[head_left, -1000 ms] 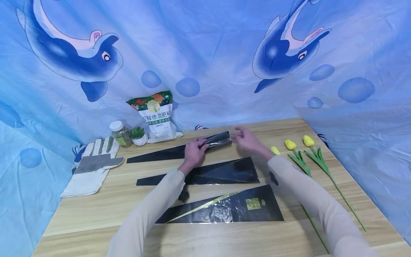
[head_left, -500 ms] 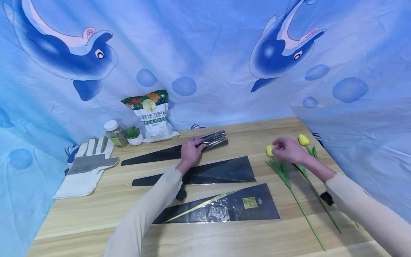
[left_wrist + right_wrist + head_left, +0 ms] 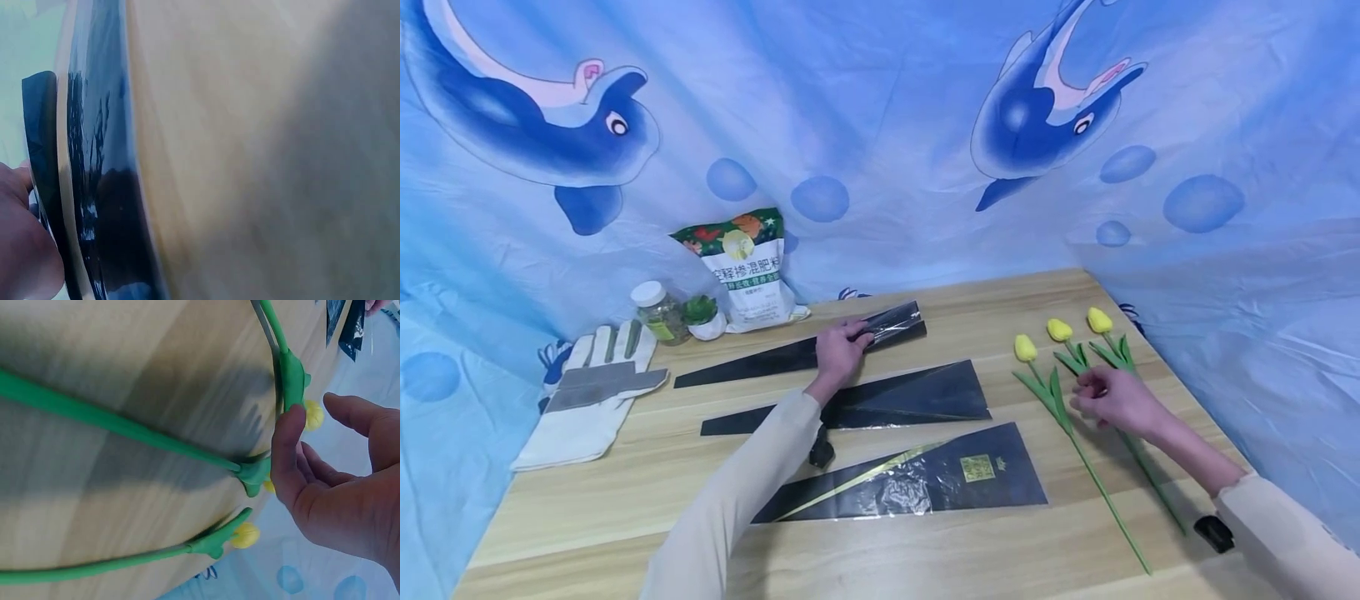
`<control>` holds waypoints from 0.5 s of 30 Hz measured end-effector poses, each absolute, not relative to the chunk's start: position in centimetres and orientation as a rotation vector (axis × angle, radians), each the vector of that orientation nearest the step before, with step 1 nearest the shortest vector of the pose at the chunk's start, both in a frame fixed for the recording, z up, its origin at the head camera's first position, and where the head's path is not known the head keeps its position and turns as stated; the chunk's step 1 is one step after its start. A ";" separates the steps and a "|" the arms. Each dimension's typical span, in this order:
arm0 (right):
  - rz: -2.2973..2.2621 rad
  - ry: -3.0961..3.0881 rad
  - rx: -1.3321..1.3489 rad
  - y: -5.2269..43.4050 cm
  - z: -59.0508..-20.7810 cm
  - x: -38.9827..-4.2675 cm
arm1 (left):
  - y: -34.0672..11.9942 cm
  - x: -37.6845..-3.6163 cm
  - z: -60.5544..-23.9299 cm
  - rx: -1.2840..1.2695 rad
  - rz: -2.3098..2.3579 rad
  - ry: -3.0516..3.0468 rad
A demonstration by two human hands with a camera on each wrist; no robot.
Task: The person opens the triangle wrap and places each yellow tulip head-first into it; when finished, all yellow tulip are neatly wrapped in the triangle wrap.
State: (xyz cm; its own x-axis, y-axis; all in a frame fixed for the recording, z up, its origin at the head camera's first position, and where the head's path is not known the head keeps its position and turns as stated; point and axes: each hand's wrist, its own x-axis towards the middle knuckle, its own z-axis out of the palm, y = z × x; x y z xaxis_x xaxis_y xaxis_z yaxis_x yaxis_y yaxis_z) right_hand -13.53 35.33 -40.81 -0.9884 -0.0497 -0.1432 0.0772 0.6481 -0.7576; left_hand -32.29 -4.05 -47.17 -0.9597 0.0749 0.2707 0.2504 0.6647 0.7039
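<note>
Just below the right fingers [image 3: 287,450], middle tulip [image 3: 125,427].

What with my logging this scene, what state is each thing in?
Far wrapper: held
Middle wrapper: lying flat, partly hidden
Near wrapper: lying flat
Tulips: three, lying down
Left hand: gripping far wrapper
Right hand: empty, near tulips
Jar: upright, lid on
Bag: upright
Plant: upright, potted
Glove: unworn, lying flat

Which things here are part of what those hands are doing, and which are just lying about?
Likely part of it:
rear black sleeve, held by the left hand
yellow tulips, right hand near them
two other black sleeves

Seemingly just lying about:
glove
lidded jar
potted plant
printed bag
</note>
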 end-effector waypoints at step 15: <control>-1.473 2.441 0.127 35.3 -42.5 -12.8 | -3.9 -32.2 -46.8 -0.147 -1.258 -2.643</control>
